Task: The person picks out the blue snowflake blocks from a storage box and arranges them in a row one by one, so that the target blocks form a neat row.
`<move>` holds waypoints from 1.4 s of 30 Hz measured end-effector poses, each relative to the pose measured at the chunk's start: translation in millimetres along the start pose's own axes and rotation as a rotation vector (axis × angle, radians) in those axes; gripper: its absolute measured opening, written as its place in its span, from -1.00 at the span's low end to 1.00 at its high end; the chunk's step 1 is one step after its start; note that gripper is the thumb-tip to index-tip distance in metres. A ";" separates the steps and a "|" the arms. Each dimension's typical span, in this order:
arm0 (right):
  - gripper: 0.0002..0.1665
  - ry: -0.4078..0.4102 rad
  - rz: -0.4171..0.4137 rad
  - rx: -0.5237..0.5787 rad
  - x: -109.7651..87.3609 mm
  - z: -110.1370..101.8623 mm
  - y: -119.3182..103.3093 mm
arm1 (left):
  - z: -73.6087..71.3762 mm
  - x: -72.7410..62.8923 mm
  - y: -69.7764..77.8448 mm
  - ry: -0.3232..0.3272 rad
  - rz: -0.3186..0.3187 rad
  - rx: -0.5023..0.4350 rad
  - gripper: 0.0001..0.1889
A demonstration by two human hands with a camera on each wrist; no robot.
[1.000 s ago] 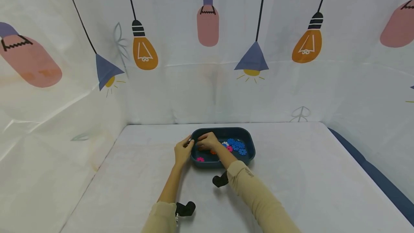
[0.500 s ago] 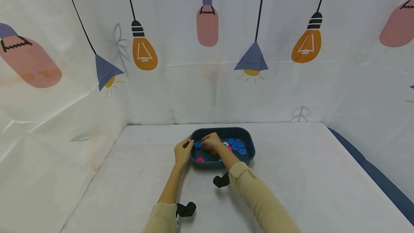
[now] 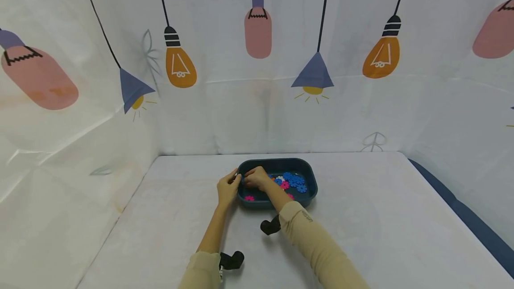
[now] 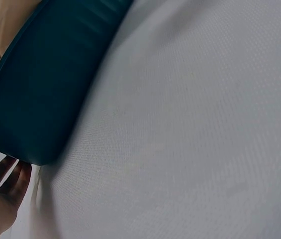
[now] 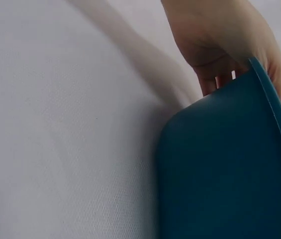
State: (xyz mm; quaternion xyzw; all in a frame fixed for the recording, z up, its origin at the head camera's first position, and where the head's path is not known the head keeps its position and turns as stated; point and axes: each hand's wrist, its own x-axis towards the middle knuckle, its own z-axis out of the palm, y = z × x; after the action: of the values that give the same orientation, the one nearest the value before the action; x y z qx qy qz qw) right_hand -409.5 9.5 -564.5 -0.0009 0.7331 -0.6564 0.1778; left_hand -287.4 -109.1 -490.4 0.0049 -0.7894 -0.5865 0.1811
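Note:
A dark teal tray (image 3: 277, 206) holds small flower-shaped plastic pieces. My left hand (image 3: 227, 188) grips its left end, with the thumb at the rim and the fingers against the outside wall, as the left wrist view also shows. Inside the tray, near that same end, is my right hand (image 3: 257, 178), fingers bent toward the left wall. Its fingertips are largely hidden, so I cannot tell whether they pinch a piece. Blue pieces (image 3: 296, 180) cluster on the right, beside a pink piece (image 3: 284, 185). Another pink piece (image 3: 249, 198) lies at the front left.
The tray stands on a white-covered table (image 3: 361, 217). Behind rises a white cloth wall (image 3: 225, 115) printed with lamps and bulbs. Black wrist mounts (image 3: 231, 260) hang off both forearms, above the tabletop in front of the tray.
My right hand shifted slightly right, exposing a blue piece at the tray's left end, then moved back left over that spot. The left hand keeps its grip on the tray.

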 end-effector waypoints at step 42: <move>-0.66 -0.190 -0.095 0.138 -212.9 -62.7 -81.4 | -0.9 -1.5 3.6 0.007 -0.027 -0.008 -0.64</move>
State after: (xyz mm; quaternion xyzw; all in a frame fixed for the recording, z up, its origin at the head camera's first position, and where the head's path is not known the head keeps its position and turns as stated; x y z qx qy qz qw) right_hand -245.5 108.6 -426.1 -0.0856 0.6651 -0.7101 0.2148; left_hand -285.0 -108.5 -487.2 0.0168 -0.7862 -0.5922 0.1758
